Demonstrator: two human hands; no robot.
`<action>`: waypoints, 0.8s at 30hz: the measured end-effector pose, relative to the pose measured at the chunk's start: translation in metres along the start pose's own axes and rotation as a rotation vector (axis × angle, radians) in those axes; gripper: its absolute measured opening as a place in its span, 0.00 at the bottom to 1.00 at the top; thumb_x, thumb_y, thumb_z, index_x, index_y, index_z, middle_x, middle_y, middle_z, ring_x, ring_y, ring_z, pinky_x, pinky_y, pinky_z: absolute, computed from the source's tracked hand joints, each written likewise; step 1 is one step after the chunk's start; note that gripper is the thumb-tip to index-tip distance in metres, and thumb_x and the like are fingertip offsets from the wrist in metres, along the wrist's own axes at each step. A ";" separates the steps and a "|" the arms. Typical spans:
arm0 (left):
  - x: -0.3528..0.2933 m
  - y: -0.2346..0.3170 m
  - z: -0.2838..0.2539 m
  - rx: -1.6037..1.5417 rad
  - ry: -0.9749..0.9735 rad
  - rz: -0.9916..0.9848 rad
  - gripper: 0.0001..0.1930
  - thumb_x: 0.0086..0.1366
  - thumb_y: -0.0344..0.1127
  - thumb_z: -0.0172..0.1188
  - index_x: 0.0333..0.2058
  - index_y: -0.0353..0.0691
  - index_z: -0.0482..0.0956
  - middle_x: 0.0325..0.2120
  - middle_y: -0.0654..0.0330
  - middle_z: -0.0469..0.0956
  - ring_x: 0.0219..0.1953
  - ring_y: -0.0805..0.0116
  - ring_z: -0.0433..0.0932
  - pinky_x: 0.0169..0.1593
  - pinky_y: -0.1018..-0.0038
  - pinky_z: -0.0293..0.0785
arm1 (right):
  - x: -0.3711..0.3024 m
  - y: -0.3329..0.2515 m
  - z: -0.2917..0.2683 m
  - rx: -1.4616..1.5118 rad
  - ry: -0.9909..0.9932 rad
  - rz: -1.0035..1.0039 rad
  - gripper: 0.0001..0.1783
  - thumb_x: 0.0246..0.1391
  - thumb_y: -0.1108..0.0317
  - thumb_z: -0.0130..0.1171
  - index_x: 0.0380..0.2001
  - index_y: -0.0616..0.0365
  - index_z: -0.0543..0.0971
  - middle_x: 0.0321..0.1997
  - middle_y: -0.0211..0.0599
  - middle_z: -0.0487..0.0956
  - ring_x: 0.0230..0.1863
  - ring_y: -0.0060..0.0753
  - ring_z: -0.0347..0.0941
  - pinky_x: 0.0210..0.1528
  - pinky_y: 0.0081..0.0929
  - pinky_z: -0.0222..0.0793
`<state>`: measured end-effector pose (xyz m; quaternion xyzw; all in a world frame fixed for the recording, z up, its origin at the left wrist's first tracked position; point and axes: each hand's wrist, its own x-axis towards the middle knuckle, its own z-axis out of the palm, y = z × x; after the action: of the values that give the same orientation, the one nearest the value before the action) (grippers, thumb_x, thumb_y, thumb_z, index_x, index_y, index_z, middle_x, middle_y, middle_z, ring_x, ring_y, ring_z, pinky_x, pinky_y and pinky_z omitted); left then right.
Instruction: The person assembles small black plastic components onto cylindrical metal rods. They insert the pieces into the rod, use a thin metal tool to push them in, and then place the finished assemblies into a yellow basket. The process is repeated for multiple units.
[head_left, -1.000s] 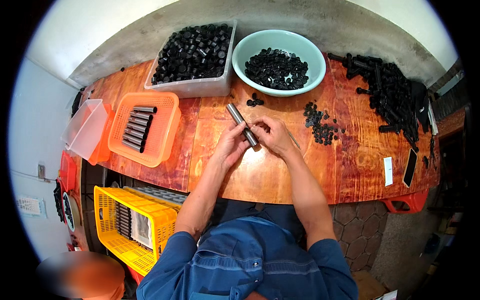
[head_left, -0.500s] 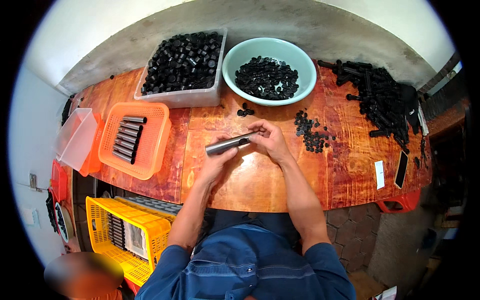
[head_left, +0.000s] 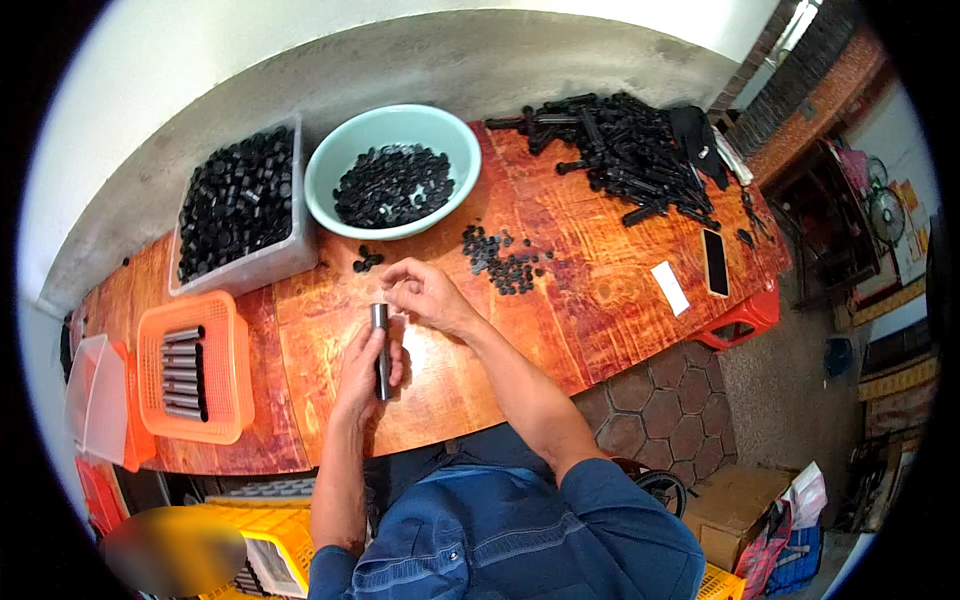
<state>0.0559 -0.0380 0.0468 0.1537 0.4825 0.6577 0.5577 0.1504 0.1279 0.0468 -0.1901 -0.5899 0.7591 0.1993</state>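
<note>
A dark metal tube [head_left: 382,365] is gripped by my left hand [head_left: 362,365], its fingers wrapped round the middle. The tube's far end points away from me. My right hand [head_left: 428,297] hovers just beside that end, thumb and fingers drawn together; whether a small piece sits between them is hidden. A few black discs [head_left: 368,260] lie on the wooden table [head_left: 440,390] beyond my hands. More loose black discs [head_left: 500,262] are scattered to the right. Several similar tubes [head_left: 183,375] lie side by side in an orange basket [head_left: 228,425] at the left.
At the back stand a clear bin [head_left: 290,265] of black caps and a pale green basin [head_left: 330,215] of black discs. Long black parts [head_left: 620,150] are heaped at the far right, near a phone [head_left: 715,262] and white paper [head_left: 670,288]. Blurred, a person [head_left: 175,550] is at lower left.
The view has swung to the right. The tube has turned from lying sideways to pointing away from me. My right hand has come off its end and is now beside it.
</note>
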 end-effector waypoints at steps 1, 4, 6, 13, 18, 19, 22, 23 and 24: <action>0.000 -0.003 -0.002 -0.074 0.008 -0.010 0.18 0.76 0.46 0.50 0.53 0.38 0.69 0.23 0.63 0.71 0.17 0.73 0.69 0.21 0.74 0.67 | -0.002 -0.006 -0.003 -0.050 0.131 -0.007 0.14 0.59 0.70 0.65 0.46 0.61 0.78 0.34 0.27 0.79 0.30 0.13 0.72 0.31 0.16 0.69; 0.003 -0.013 -0.014 -0.201 -0.044 0.037 0.21 0.74 0.51 0.52 0.52 0.38 0.69 0.21 0.65 0.71 0.16 0.72 0.68 0.19 0.73 0.65 | -0.019 -0.038 -0.040 -0.345 0.472 -0.261 0.11 0.57 0.65 0.67 0.36 0.63 0.82 0.34 0.32 0.83 0.33 0.18 0.76 0.33 0.20 0.72; 0.005 -0.023 -0.030 -0.202 -0.055 0.084 0.20 0.75 0.50 0.51 0.51 0.38 0.69 0.22 0.65 0.72 0.17 0.72 0.69 0.20 0.72 0.67 | -0.033 -0.059 -0.081 -0.607 0.658 -0.286 0.09 0.57 0.66 0.65 0.35 0.62 0.83 0.33 0.36 0.84 0.34 0.22 0.79 0.34 0.24 0.74; 0.003 -0.020 -0.021 -0.322 -0.074 0.105 0.17 0.76 0.46 0.50 0.51 0.38 0.69 0.25 0.60 0.74 0.21 0.68 0.73 0.24 0.70 0.70 | -0.087 -0.075 -0.258 -1.485 1.265 0.168 0.18 0.61 0.59 0.60 0.49 0.57 0.80 0.46 0.54 0.81 0.47 0.57 0.79 0.47 0.52 0.76; 0.005 -0.024 -0.032 -0.392 -0.096 0.105 0.16 0.76 0.44 0.51 0.51 0.38 0.69 0.26 0.58 0.75 0.24 0.66 0.74 0.26 0.68 0.71 | -0.091 -0.064 -0.287 -1.391 1.198 0.458 0.19 0.62 0.57 0.60 0.52 0.56 0.79 0.48 0.53 0.81 0.52 0.56 0.77 0.49 0.51 0.74; 0.004 -0.024 -0.032 -0.391 -0.100 0.115 0.16 0.76 0.44 0.52 0.51 0.38 0.69 0.26 0.58 0.75 0.24 0.66 0.74 0.26 0.68 0.72 | -0.092 -0.061 -0.290 -1.333 1.189 0.439 0.19 0.62 0.57 0.60 0.51 0.56 0.80 0.48 0.54 0.81 0.52 0.56 0.77 0.49 0.51 0.74; 0.003 -0.024 -0.030 -0.398 -0.112 0.126 0.16 0.75 0.44 0.52 0.51 0.38 0.70 0.27 0.57 0.75 0.25 0.65 0.74 0.27 0.68 0.72 | -0.101 -0.047 -0.304 -1.224 1.245 0.372 0.17 0.61 0.59 0.60 0.49 0.57 0.80 0.49 0.54 0.82 0.48 0.56 0.78 0.47 0.51 0.74; 0.004 -0.025 -0.030 -0.405 -0.112 0.124 0.16 0.75 0.44 0.52 0.51 0.38 0.70 0.27 0.57 0.75 0.24 0.65 0.74 0.28 0.68 0.72 | -0.104 -0.045 -0.305 -1.144 1.286 0.345 0.16 0.61 0.60 0.60 0.48 0.57 0.80 0.49 0.53 0.82 0.47 0.56 0.79 0.46 0.50 0.74; 0.005 -0.026 -0.029 -0.413 -0.114 0.120 0.16 0.75 0.43 0.52 0.51 0.38 0.70 0.27 0.57 0.75 0.24 0.65 0.74 0.28 0.68 0.72 | -0.109 -0.043 -0.307 -1.065 1.327 0.319 0.16 0.61 0.61 0.59 0.47 0.58 0.80 0.48 0.53 0.82 0.46 0.56 0.79 0.45 0.50 0.74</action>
<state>0.0476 -0.0489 0.0101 0.1016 0.2953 0.7649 0.5634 0.4063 0.3317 0.0235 -0.7424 -0.5949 0.1326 0.2781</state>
